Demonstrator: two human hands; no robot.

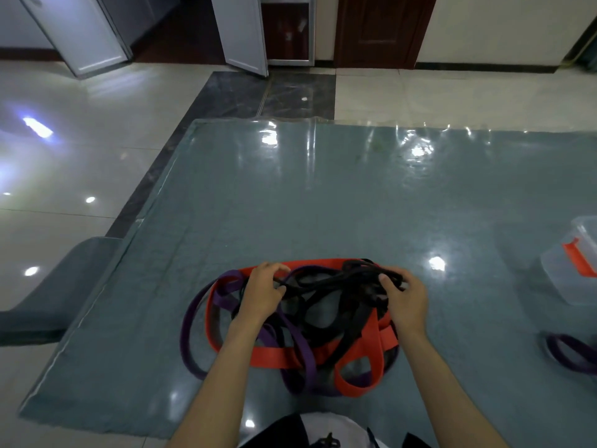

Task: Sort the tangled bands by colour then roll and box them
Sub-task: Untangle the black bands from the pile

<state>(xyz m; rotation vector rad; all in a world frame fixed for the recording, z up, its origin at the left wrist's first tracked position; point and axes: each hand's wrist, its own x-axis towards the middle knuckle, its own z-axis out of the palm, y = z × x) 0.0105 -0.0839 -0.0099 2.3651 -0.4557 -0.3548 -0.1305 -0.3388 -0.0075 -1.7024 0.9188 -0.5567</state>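
Bands: a tangled heap (300, 328) of black, red and purple bands lay on the table, near its front edge, right before the person.
Black bands: these (332, 286) were bunched at the far, upper part of the heap, stretched between the 2 hands.
Red bands: wide red bands (274, 357) looped round the back and across the front of the heap.
Purple bands: these (190, 331) curved out on the left side and wove under the red ones at the front.
Left hand: it (263, 292) had its fingers curled down onto a black strand at the heap's left; the grip looked like a pinch.
Right hand: it (405, 297) had fingers and thumb curled round the black bunch at the heap's right.
Box: a clear box (573, 263) with an orange latch stood at the right edge, well apart from the heap.
Loose band: 1 purple band (568, 349) lay alone near the box.
Table: the glossy grey-green top (323, 205) bore everything.
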